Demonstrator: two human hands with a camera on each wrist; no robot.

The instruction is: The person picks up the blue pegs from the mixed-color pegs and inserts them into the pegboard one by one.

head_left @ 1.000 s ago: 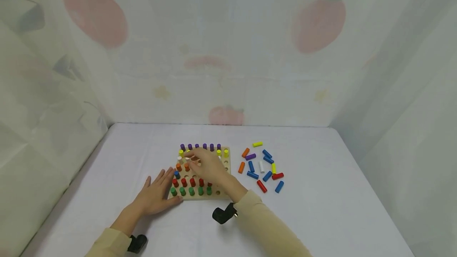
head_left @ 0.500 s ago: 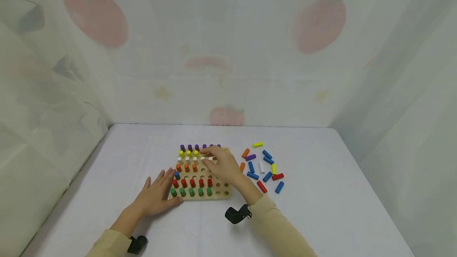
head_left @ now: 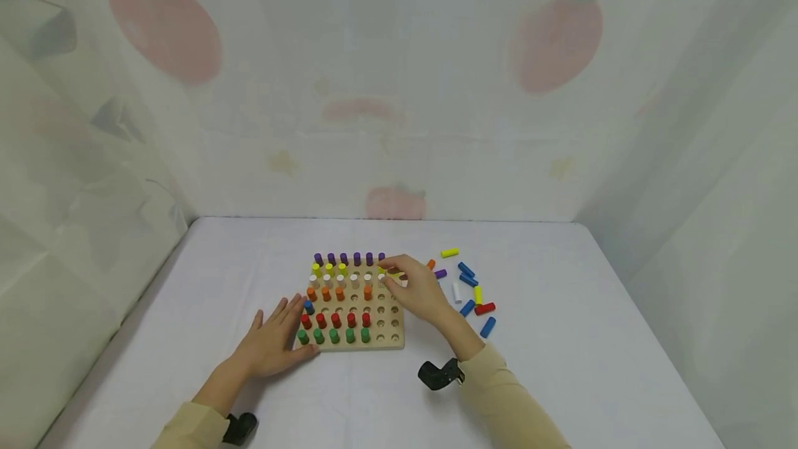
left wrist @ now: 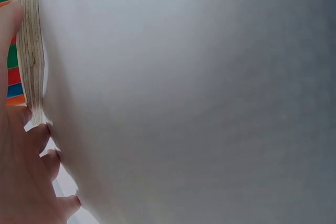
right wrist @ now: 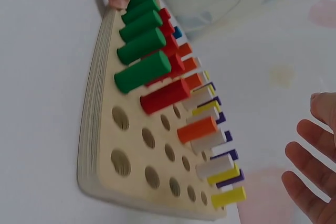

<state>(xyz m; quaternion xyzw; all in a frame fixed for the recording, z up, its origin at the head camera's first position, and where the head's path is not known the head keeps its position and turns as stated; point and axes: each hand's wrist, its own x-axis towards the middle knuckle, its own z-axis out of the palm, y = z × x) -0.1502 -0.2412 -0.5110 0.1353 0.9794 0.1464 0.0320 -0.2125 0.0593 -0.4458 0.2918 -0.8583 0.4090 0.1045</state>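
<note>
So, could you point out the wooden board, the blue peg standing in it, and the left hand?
Wooden board point(right wrist: 133, 145), right wrist view: bare wood between holes.
Blue peg point(head_left: 309, 307), head view: its side.
Left hand point(head_left: 269, 345), head view: back of the hand.

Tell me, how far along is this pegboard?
The pegboard looks partly filled: purple pegs and green pegs stand in rows. The left hand touches the pegboard's left edge; the right hand hovers over its right side, holding no visible peg. Probably remaining: empty holes, especially the row with one blue peg, and loose pegs alongside.
</note>
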